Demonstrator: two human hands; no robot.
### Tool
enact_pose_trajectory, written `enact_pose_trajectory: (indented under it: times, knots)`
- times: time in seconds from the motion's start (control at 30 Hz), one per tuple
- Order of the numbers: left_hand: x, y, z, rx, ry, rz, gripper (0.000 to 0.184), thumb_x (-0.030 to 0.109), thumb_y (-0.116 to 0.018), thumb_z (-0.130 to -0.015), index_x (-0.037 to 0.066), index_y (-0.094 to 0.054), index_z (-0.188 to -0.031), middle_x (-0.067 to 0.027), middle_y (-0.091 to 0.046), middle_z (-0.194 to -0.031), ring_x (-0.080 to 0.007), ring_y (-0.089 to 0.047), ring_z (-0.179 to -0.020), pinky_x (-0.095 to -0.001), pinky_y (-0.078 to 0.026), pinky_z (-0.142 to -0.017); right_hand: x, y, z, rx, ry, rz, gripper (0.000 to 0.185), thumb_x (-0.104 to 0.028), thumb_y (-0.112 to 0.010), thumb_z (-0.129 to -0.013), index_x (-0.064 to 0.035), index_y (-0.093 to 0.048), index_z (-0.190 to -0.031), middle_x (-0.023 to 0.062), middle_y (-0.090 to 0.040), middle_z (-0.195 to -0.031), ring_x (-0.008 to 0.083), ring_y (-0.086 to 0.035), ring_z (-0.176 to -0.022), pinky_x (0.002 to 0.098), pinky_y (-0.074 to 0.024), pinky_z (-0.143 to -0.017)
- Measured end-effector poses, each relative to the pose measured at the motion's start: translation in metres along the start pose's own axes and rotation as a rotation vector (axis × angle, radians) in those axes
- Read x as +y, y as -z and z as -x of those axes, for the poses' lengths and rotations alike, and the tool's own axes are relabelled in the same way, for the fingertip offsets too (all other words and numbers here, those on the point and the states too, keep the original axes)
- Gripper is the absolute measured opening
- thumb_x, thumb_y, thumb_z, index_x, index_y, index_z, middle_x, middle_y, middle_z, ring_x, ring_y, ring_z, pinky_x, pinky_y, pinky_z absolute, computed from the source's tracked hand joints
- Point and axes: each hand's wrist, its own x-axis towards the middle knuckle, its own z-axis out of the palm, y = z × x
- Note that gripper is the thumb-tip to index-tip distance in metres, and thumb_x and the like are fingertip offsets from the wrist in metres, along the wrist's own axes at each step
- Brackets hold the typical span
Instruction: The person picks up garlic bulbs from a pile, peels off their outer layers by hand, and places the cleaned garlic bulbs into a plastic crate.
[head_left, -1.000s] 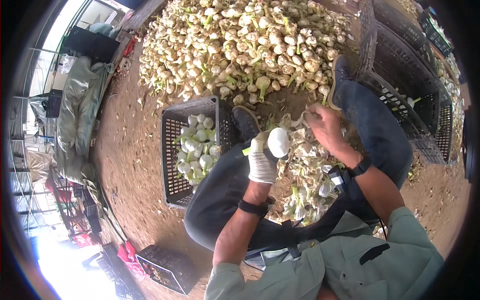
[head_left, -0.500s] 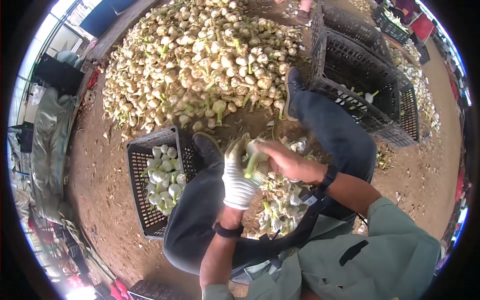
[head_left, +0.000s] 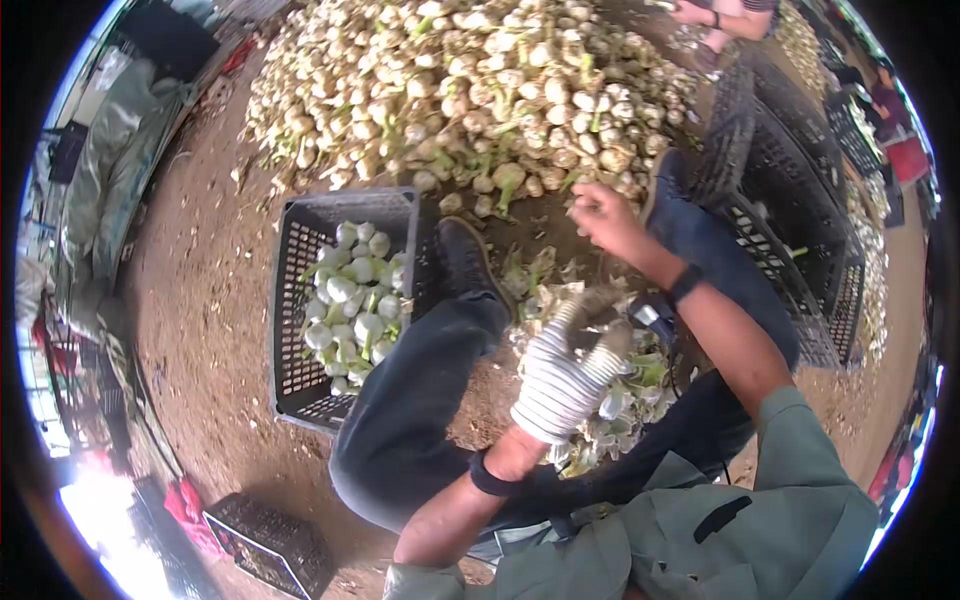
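Note:
My left hand (head_left: 572, 378), in a striped white glove with soiled fingertips, hovers over a heap of garlic trimmings (head_left: 625, 405) between my legs. Its thumb and fingers are apart, and no bulb shows in it. My bare right hand (head_left: 607, 222) is raised beyond it, near the front edge of a large pile of untrimmed garlic (head_left: 450, 90). The fingers there are curled and slightly blurred; anything inside them is hidden. Left of my leg, a black plastic crate (head_left: 283, 300) contains trimmed garlic bulbs (head_left: 350, 290) with short green stems.
More black crates (head_left: 800, 200) stand to my right, one with a blurred pale spot inside. Another crate (head_left: 270, 545) lies at the lower left. Beyond the pile, another person's hand (head_left: 690, 14) is visible. A dark object with a pale end (head_left: 652, 318) is near my right thigh.
My hands have separated, and the garlic bulb between them is out of them. My right hand has moved up and away; the left has turned and spread. The whole view has shifted.

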Motion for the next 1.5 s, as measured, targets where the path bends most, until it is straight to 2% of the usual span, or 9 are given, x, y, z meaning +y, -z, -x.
enact_pose_trajectory:
  times: [0.1,0.3,0.57,0.63,0.7,0.8,1.0,1.2,1.5]
  knots:
    - [-0.012,0.012,-0.002,-0.012,0.037,0.031,0.036,0.005,-0.061,-0.092,-0.001,-0.056,-0.127,-0.0064,-0.063,-0.117,-0.0113,-0.058,-0.103,-0.026,-0.048,-0.09,0.038,-0.064,-0.049,0.003,0.465,0.764,0.05,-0.013,-0.061,-0.089,-0.0099,-0.047,-0.137,0.0233,-0.047,-0.137,0.0394,-0.065,-0.093,0.0456,-0.0509,-0.089]
    - [-0.005,0.02,-0.009,0.075,0.17,0.09,0.034,0.01,-0.059,-0.093,-0.001,-0.057,-0.125,-0.0065,-0.065,-0.11,-0.0096,-0.059,-0.096,-0.0255,-0.048,-0.086,0.064,-0.115,-0.131,-0.173,0.432,1.167,0.054,0.003,-0.051,-0.082,-0.0098,-0.053,-0.134,0.0225,-0.056,-0.112,0.0409,-0.064,-0.088,0.049,-0.0532,-0.078]
    - [0.005,0.021,-0.003,0.109,0.101,0.151,0.03,0.009,-0.059,-0.094,-0.001,-0.059,-0.122,-0.0043,-0.064,-0.112,-0.0093,-0.057,-0.094,-0.0243,-0.047,-0.085,0.057,-0.061,-0.121,0.004,0.484,0.676,0.022,-0.022,-0.058,-0.093,-0.0014,-0.059,-0.097,0.0186,-0.063,-0.092,0.0354,-0.062,-0.08,0.044,-0.0475,-0.065]
    - [-0.003,0.022,-0.006,0.151,0.005,0.108,0.03,0.008,-0.058,-0.094,0.0,-0.057,-0.123,-0.0048,-0.063,-0.114,-0.0102,-0.055,-0.098,-0.0256,-0.045,-0.089,0.035,-0.038,-0.088,0.226,0.809,0.62,0.03,-0.029,-0.059,-0.093,-0.0001,-0.053,-0.087,0.0137,-0.06,-0.077,0.0268,-0.06,-0.066,0.0395,-0.0431,-0.055]
    - [-0.009,0.019,-0.011,0.262,-0.163,0.135,0.032,0.009,-0.058,-0.095,0.001,-0.054,-0.126,-0.005,-0.06,-0.119,-0.0109,-0.053,-0.104,-0.0266,-0.044,-0.092,-0.037,-0.004,-0.031,-0.199,0.085,0.076,0.034,-0.033,-0.058,-0.096,0.0006,-0.056,-0.089,0.0061,-0.055,-0.066,0.0152,-0.055,-0.057,0.0337,-0.041,-0.052]
    - [-0.03,0.029,-0.024,0.303,-0.224,0.117,0.05,0.017,-0.059,-0.096,0.001,-0.04,-0.139,-0.0086,-0.055,-0.125,-0.0154,-0.052,-0.111,-0.0283,-0.043,-0.096,-0.089,0.028,0.035,-0.212,0.208,-0.013,0.04,-0.039,-0.058,-0.097,0.001,-0.059,-0.097,0.0001,-0.053,-0.063,0.0076,-0.051,-0.056,0.0266,-0.04,-0.051]
    - [-0.013,0.027,-0.021,-0.066,-0.03,0.286,0.064,0.035,-0.065,-0.092,0.005,-0.039,-0.142,-0.0073,-0.055,-0.128,-0.017,-0.057,-0.108,-0.0355,-0.051,-0.09,-0.144,0.056,0.121,-0.256,0.246,-0.223,0.034,-0.03,-0.058,-0.097,0.0015,-0.06,-0.108,-0.0006,-0.055,-0.069,0.0061,-0.051,-0.054,0.0227,-0.0399,-0.047]
    - [-0.001,0.014,-0.016,0.053,-0.259,0.03,0.052,0.011,-0.07,-0.086,-0.001,-0.045,-0.13,-0.0091,-0.06,-0.117,-0.0132,-0.059,-0.103,-0.0235,-0.05,-0.085,-0.136,0.045,0.139,-0.183,0.185,-0.259,0.03,-0.024,-0.061,-0.095,0.0029,-0.062,-0.109,0.0001,-0.059,-0.076,0.0045,-0.052,-0.056,0.021,-0.0423,-0.046]
    - [-0.032,0.015,-0.023,0.247,-0.286,-0.305,0.06,-0.001,-0.073,-0.077,0.001,-0.042,-0.128,-0.0107,-0.058,-0.119,-0.0153,-0.059,-0.106,-0.0293,-0.049,-0.093,-0.099,0.018,0.118,-0.003,0.301,-0.068,0.017,-0.015,-0.06,-0.089,0.0012,-0.063,-0.086,-0.002,-0.053,-0.062,0.0038,-0.044,-0.053,0.0231,-0.034,-0.046]
